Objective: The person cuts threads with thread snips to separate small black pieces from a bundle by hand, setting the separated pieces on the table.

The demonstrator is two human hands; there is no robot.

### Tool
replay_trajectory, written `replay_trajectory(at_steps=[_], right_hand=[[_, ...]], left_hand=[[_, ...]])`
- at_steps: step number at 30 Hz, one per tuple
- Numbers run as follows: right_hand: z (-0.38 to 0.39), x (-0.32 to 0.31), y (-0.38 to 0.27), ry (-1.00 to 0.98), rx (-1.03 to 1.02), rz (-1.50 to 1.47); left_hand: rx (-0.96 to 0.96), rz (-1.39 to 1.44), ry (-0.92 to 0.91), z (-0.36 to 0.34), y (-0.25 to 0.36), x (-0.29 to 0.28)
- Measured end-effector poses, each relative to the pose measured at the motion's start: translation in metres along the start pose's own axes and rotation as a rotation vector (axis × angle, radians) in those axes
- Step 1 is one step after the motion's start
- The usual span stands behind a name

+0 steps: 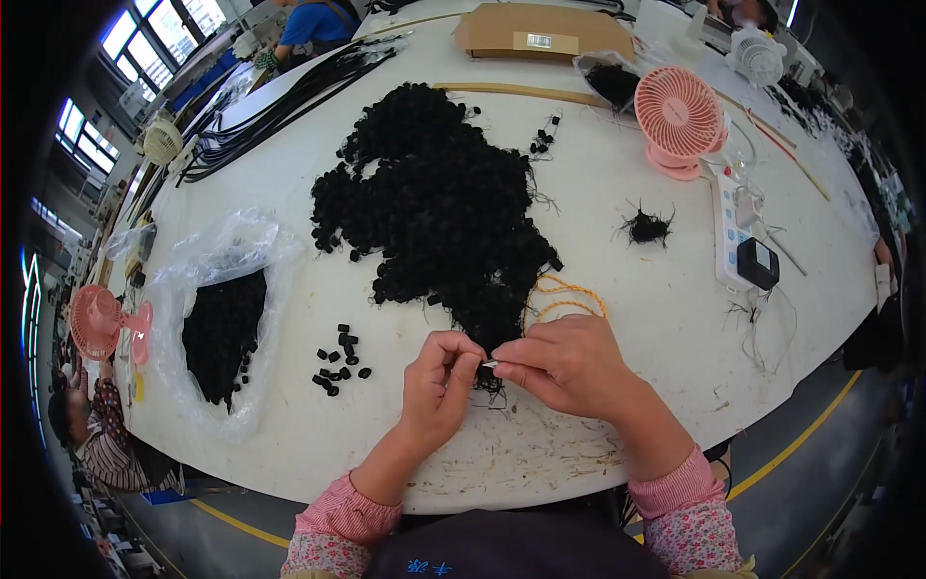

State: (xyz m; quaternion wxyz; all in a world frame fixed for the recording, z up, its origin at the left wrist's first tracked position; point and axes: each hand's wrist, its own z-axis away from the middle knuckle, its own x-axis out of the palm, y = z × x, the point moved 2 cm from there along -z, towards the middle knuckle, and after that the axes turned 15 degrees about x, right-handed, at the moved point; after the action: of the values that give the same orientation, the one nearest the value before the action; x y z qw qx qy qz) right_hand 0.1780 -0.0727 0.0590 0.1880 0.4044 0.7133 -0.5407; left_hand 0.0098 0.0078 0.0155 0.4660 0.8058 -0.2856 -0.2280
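My left hand [444, 381] is closed in a pinch at the near side of a large heap of small black pieces [434, 203]; what it holds is too small to make out. Touching or nearly touching it, my right hand [569, 372] pinches a small silvery object [489, 364] between thumb and forefinger. Loose black threads hang below the fingertips. A twisted orange cord [579, 291] lies just beyond my right hand. Several loose black pieces [344, 352] are scattered to the left of my left hand.
On the white table [675, 367] are an open plastic bag of black pieces [222, 338], pink fans [675, 111] [95, 323], a power strip [733, 241], a thread clump [648, 227], black strips [280, 106] and cardboard [540, 34]. Co-workers [106, 434] [318, 29] are at the edges.
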Motion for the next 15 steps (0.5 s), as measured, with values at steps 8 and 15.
replay_trajectory(at_steps=[8, 15], right_hand=[[0.000, 0.002, -0.002, -0.026, 0.254, -0.318], [0.003, 0.011, -0.001, -0.146, 0.321, -0.278]], left_hand=[[-0.091, 0.129, 0.111, -0.003, 0.001, 0.003], [-0.051, 0.116, 0.119, 0.000, -0.003, 0.001]])
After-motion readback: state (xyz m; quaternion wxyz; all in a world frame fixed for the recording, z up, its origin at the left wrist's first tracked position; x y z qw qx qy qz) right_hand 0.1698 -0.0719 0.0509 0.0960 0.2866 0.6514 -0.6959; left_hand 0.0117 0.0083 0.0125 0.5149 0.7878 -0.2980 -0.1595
